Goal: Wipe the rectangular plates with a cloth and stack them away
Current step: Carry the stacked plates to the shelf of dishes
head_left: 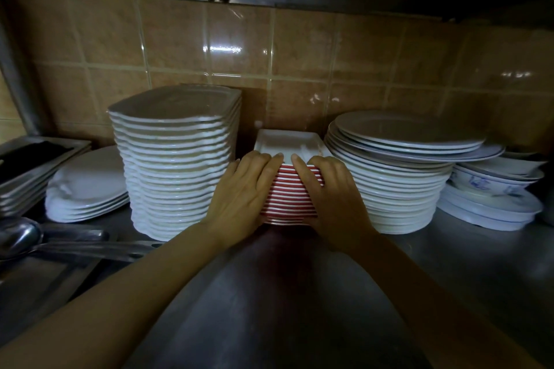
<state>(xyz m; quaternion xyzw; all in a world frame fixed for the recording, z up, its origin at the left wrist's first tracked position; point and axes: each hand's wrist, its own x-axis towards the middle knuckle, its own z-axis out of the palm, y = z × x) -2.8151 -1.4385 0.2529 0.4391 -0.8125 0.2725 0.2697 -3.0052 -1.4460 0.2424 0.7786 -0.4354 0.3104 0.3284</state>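
Observation:
A stack of small rectangular plates (pixel 289 144), white on top with red undersides, stands on the steel shelf (pixel 269 293) against the tiled wall. My left hand (pixel 242 192) lies flat against the stack's front left side, fingers straight and reaching up to the top rim. My right hand (pixel 329 192) presses the front right side the same way, its fingertips at the top plate's edge. No cloth is in view.
A tall stack of white scalloped plates (pixel 177 165) stands right beside the left hand. Round white plates (pixel 395 171) are piled to the right, with patterned bowls (pixel 491 189) beyond. Flat white plates (pixel 87 186), steel trays (pixel 33 165) and ladles (pixel 45 240) lie at the left.

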